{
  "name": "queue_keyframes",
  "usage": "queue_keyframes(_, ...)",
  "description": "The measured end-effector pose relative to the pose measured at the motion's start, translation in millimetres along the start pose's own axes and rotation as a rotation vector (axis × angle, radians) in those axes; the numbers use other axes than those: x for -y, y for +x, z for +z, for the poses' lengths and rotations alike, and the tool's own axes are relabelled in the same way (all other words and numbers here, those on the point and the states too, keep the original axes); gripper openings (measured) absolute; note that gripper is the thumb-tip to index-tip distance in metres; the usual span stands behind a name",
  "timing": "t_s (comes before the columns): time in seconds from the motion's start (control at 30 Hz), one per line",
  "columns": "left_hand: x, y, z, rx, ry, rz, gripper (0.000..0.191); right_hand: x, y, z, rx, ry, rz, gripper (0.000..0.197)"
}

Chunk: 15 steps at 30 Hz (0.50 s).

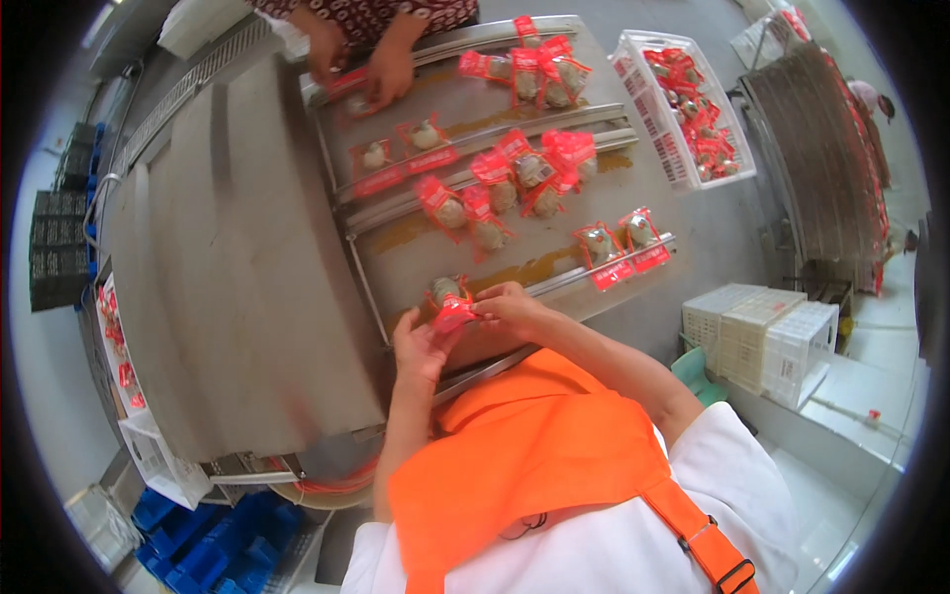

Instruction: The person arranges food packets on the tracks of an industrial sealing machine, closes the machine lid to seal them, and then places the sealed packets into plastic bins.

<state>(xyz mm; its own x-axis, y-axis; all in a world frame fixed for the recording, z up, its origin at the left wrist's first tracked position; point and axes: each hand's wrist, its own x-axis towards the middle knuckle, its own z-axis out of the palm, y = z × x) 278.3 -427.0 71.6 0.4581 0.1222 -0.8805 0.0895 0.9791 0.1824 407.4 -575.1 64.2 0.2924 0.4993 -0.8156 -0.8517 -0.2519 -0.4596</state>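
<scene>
A red-and-clear plastic packet (447, 291) with a rounded, greyish-green item inside lies at the near left of the steel machine bed (415, 256). My right hand (512, 310) pinches the red end of this packet from the right. At the lower left of the same red end, my left hand (421, 350) grips its edge, the exact finger contact partly hidden. Two similar packets (600, 245) rest to the right, their red ends over the near metal sealing bar (560, 282). A loose group of packets (531, 169) lies farther back around the middle bars.
Across the bed, another person's hands (390, 70) handle a packet. Two packets (425, 136) lie nearby, with a pile (528, 74) at the far right. A large metal lid (245, 260) stands left. A white crate (731, 174) holds packets; stacked crates (742, 334) stand right.
</scene>
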Motion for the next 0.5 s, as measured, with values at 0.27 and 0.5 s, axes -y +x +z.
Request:
queue_keyframes(0.27, -13.2, 13.7, -7.2, 0.017, 0.809, 0.02, 0.013, -0.5, 2.2, -25.2, 0.113, -0.008, 0.08, 0.006)
queue_keyframes(0.5, 26.8, 42.2, 66.9, 0.303, 0.848, 0.251, 0.009, 43.6, -19.7, -109.3, -0.145, -0.604, -0.514, 0.013)
